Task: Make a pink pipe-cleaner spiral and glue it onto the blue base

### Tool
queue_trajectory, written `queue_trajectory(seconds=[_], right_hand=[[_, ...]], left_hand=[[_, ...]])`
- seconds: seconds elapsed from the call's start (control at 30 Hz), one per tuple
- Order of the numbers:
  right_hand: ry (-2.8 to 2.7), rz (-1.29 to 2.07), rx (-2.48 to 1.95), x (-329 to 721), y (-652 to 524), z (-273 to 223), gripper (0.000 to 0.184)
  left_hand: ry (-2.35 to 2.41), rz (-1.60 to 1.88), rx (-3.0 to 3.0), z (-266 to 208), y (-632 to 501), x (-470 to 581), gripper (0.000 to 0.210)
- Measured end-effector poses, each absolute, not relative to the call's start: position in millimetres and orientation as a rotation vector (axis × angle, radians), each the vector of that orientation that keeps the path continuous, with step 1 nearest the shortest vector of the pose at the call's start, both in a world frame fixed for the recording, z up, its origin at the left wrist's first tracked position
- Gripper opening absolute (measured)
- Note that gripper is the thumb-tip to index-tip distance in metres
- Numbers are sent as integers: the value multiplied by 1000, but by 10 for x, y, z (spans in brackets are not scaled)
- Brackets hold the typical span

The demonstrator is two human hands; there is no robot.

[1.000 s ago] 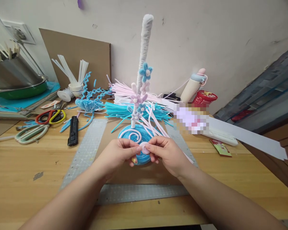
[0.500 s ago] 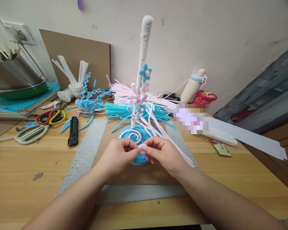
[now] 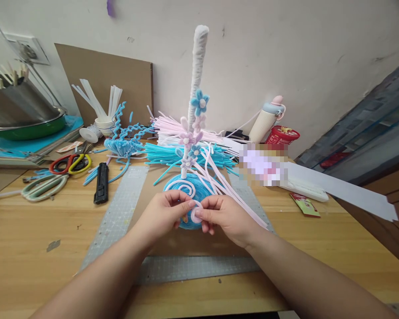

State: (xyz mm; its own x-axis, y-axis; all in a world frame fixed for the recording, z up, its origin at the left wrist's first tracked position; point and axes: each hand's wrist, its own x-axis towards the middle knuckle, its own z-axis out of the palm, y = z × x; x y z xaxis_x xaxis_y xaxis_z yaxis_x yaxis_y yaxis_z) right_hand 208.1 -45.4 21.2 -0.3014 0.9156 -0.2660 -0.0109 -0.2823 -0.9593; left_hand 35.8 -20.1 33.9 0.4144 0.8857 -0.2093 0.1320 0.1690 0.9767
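With my left hand [image 3: 166, 213] and right hand [image 3: 228, 218], I pinch a pale pink pipe cleaner [image 3: 196, 216] between thumbs and fingers, its end curled into a small coil. From where I look, it hides part of the round blue base [image 3: 202, 186], which carries a white stem [image 3: 198, 57] with blue flowers [image 3: 200, 103] and pink flowers [image 3: 186, 139]. Cardboard [image 3: 193, 246] lies beneath on the counter [image 3: 36, 239].

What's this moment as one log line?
left hand: pinches pink strand | right hand: pinches its coiled part | blue base: behind strand | white stem: beyond hands
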Motion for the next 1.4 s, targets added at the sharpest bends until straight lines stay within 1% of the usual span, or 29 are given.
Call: queue_trajectory(seconds=[0.07, 0.23, 0.47, 0.57, 0.67, 0.9, 1.03, 1.17, 1.33, 1.4], right_hand=[[-1218, 1697, -1195, 2074, -459, 217, 28], [-1115, 1586, -1182, 2076, -441, 194, 30], [-1065, 1587, -1174, 2045, -433, 178, 33], [-1043, 1558, -1155, 2032, -440, 196, 33], [-1057, 1566, -1128, 2034, -443, 210, 32], [-993, 1714, -1080, 2070, -442, 198, 31], [-1045, 1670, -1082, 2086, -442, 214, 28], [-1109, 1587, -1119, 2089, -447, 231, 28], [-1090, 1673, -1092, 2083, -464, 234, 29], [-1132, 1656, -1115, 2084, -463, 233, 29]], left_hand=[[982, 699, 1282, 347, -212, 371, 30], [986, 677, 1288, 304, -212, 394, 34], [1114, 801, 1572, 236, -227, 412, 23], [1172, 854, 1599, 260, -247, 423, 21], [1196, 848, 1536, 297, -248, 414, 21], [1008, 751, 1113, 322, -217, 373, 24], [846, 668, 971, 301, -205, 350, 22], [848, 647, 1023, 305, -199, 340, 23], [918, 654, 1114, 362, -204, 338, 25], [942, 632, 1155, 379, -207, 340, 26]])
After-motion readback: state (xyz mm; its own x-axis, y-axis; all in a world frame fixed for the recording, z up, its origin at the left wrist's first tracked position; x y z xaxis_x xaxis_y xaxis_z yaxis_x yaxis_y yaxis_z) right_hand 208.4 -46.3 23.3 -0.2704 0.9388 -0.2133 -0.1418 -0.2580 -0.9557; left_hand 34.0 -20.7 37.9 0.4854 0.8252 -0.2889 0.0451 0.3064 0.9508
